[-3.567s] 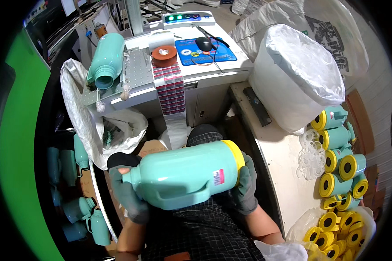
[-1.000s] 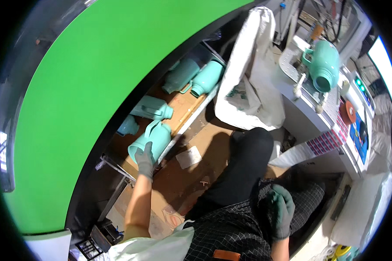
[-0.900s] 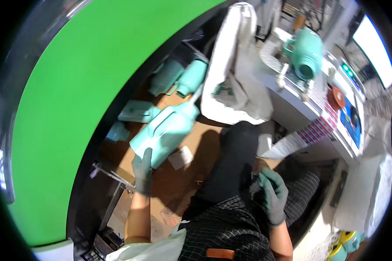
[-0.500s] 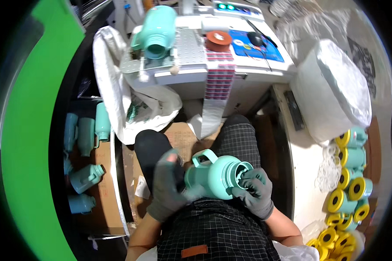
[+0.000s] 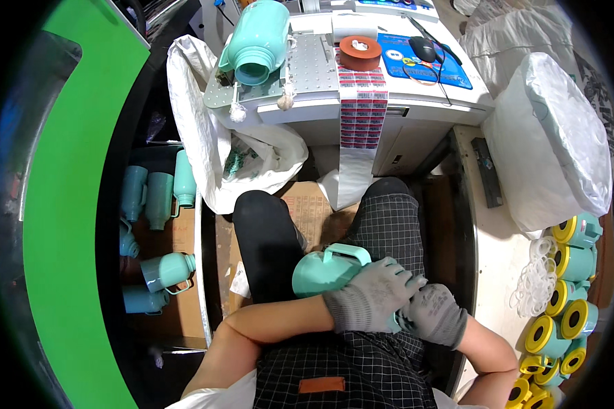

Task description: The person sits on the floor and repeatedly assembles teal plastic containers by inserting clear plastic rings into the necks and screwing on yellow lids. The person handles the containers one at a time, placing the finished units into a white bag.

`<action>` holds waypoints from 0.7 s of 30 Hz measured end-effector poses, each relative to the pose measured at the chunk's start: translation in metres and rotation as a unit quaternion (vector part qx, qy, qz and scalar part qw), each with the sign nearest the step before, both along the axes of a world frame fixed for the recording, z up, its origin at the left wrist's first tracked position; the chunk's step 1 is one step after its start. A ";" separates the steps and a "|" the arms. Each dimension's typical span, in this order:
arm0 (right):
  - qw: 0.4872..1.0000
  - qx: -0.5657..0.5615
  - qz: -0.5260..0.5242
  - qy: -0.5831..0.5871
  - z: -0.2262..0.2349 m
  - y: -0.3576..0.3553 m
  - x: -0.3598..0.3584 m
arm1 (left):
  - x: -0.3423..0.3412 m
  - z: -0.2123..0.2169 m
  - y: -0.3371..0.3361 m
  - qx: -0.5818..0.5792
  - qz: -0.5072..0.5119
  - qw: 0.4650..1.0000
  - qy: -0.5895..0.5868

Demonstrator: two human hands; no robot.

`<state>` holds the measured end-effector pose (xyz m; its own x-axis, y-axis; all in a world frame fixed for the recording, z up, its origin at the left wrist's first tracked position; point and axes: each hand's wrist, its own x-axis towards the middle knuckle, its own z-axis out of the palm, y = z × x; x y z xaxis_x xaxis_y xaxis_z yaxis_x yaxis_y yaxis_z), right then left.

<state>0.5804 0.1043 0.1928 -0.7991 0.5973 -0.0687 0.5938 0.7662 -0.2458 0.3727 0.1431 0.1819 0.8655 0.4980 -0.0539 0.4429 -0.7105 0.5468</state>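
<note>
A mint-green thermos flask with a loop handle lies on its side across my lap, its mouth end toward the right. My gloved left hand is wrapped over its shoulder and neck, fingers reaching the mouth end. Close against those fingertips, my gloved right hand is closed, its fingers curled in at the mouth. The mouth itself is covered by both hands, so whatever the right fingers pinch there is hidden.
Another mint flask lies on the white machine table, beside an orange tape roll and a label strip. Several flasks stand in a left-hand box. White rings and yellow-ended flasks lie right, below a white sack.
My left hand has swung right, from beside the flask onto its shoulder and neck. My right hand has shifted slightly right and stays at the mouth. The whole view has shifted a little.
</note>
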 end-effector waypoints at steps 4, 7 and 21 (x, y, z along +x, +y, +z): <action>0.946 0.143 -0.150 0.249 0.032 0.001 0.005 | -0.086 -0.006 0.005 -0.055 0.135 0.958 -0.247; 0.746 0.218 -0.345 0.527 0.004 0.013 -0.013 | -0.118 0.029 -0.001 -0.024 0.142 0.954 -0.262; 0.842 0.101 -0.232 0.476 -0.055 0.082 -0.078 | -0.134 0.034 -0.007 0.022 0.202 0.936 -0.288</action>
